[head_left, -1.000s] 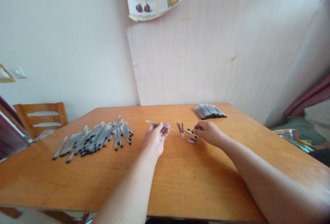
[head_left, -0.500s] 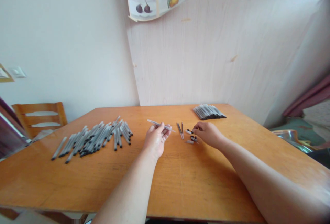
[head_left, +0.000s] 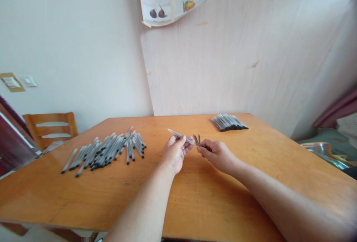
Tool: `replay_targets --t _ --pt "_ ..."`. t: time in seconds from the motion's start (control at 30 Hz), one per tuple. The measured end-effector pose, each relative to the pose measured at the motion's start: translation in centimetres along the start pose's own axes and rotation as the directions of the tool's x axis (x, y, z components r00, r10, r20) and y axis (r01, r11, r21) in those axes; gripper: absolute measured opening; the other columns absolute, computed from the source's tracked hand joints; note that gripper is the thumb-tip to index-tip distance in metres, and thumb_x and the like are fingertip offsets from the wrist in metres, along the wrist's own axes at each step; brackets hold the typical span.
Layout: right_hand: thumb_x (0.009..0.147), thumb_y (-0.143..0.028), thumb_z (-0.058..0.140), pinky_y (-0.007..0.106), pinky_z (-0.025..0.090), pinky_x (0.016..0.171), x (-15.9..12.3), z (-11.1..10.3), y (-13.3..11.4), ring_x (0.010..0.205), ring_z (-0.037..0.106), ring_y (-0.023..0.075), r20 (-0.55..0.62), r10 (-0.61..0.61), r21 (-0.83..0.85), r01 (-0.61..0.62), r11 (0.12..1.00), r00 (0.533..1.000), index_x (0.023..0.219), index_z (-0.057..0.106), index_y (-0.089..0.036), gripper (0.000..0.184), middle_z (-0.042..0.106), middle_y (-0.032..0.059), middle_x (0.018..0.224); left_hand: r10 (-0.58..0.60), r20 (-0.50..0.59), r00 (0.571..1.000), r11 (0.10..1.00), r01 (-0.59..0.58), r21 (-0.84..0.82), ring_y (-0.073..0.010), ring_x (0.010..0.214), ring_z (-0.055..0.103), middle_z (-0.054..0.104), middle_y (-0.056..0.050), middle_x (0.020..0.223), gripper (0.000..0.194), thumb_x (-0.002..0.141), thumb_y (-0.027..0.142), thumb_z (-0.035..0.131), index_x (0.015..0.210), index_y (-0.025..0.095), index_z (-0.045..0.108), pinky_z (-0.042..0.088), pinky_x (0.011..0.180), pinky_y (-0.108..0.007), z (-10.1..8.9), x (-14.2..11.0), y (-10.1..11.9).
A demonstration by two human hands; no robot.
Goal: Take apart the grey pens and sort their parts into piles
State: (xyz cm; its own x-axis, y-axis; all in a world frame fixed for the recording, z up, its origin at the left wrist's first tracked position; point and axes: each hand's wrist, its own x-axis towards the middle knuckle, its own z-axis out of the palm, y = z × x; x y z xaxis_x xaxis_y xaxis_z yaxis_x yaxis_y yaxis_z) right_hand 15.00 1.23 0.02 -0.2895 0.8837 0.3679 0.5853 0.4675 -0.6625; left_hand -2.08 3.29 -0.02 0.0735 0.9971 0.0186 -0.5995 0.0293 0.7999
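Note:
My left hand (head_left: 177, 152) is closed around a translucent pen barrel (head_left: 175, 133), which slants down to the right past the fingertips. Just right of it, my right hand (head_left: 216, 153) has thumb and fingers pinched together. Whatever small piece they hold is too small and covered to name. Behind the right fingertips lie two thin dark pen refills (head_left: 195, 139), their near ends partly hidden by the hand. The small pen parts on the table there are covered by my right hand.
A loose heap of clear pens (head_left: 108, 151) with black ends spreads over the left of the wooden table (head_left: 192, 205). At the back right, a neat row of similar pens (head_left: 229, 122) lies side by side. A wooden chair (head_left: 52, 128) stands beyond the left edge.
My right hand has moved left from the small parts toward the left hand, fingers pinched. The left hand still holds the pen barrel. The view has shifted slightly.

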Motion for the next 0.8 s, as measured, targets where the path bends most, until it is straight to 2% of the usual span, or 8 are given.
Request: replay_targets --t 0.17,0.3,0.43,0.53,0.67,0.8 --pt "0.086 -0.037 0.046 0.021 0.031 0.053 0.0 -0.1 0.1 0.056 0.044 0.0098 -0.02 0.01 -0.034 -0.01 0.999 1.0 0.072 0.055 -0.018 0.025 0.051 -0.003 0.061 0.009 -0.024 1.0 1.0 -0.009 0.009 -0.0171 0.083 0.068 0.07 -0.009 0.086 0.015 0.079 0.016 0.065 0.083 0.017 0.051 0.052 0.081 -0.033 -0.2 0.2 0.4" --pt "0.086 -0.034 0.045 0.021 0.03 0.052 -0.1 -0.7 -0.1 0.056 0.044 0.0094 -0.024 -0.002 -0.063 0.001 0.998 1.0 0.071 0.054 -0.018 0.024 0.05 -0.0035 0.06 0.091 -0.154 0.984 0.995 -0.094 -0.013 -0.0161 0.081 0.068 0.07 -0.008 0.085 0.012 0.08 0.016 0.062 0.084 0.018 0.051 0.052 0.077 -0.03 -1.3 0.8 2.2" --pt "0.085 -0.034 0.044 0.021 0.03 0.052 -0.1 -1.1 0.0 0.056 0.044 0.0099 -0.023 0.0 -0.107 -0.002 0.994 1.0 0.07 0.054 -0.019 0.024 0.05 -0.0028 0.06 0.208 -0.367 0.906 0.976 -0.217 0.018 -0.0133 0.073 0.067 0.067 -0.003 0.078 0.008 0.082 0.019 0.058 0.081 0.019 0.05 0.05 0.07 -0.026 -2.9 1.6 4.3" --pt "0.085 -0.034 0.045 0.022 0.03 0.053 0.0 -1.1 0.4 0.057 0.047 0.011 -0.057 0.036 -0.183 -0.046 0.982 0.998 0.07 0.054 -0.019 0.023 0.054 -0.0013 0.061 0.251 -0.475 0.843 0.968 -0.226 0.111 -0.0107 0.065 0.063 0.065 0.0 0.074 0.007 0.08 0.021 0.058 0.081 0.019 0.052 0.045 0.06 -0.021 -4.0 2.1 5.0" --pt "0.086 -0.037 0.044 0.024 0.028 0.053 0.2 -0.9 1.0 0.058 0.051 0.0126 -0.133 0.132 -0.35 -0.171 0.921 0.982 0.07 0.055 -0.02 0.026 0.06 0.0013 0.064 0.296 -0.518 0.803 0.941 -0.15 0.305 -0.0092 0.058 0.057 0.063 -0.001 0.073 0.01 0.076 0.024 0.063 0.083 0.018 0.059 0.036 0.052 -0.019 -4.9 2.5 4.5" --pt "0.089 -0.042 0.042 0.025 0.024 0.052 0.3 -0.5 0.7 0.063 0.056 0.0148 -0.166 0.205 -0.505 -0.262 0.823 0.965 0.074 0.058 -0.021 0.03 0.066 0.0046 0.073 0.419 -0.486 0.767 0.842 -0.128 0.524 -0.0107 0.057 0.053 0.062 -0.002 0.069 0.01 0.074 0.025 0.061 0.078 0.016 0.064 0.037 0.057 -0.023 -5.8 3.1 4.0"
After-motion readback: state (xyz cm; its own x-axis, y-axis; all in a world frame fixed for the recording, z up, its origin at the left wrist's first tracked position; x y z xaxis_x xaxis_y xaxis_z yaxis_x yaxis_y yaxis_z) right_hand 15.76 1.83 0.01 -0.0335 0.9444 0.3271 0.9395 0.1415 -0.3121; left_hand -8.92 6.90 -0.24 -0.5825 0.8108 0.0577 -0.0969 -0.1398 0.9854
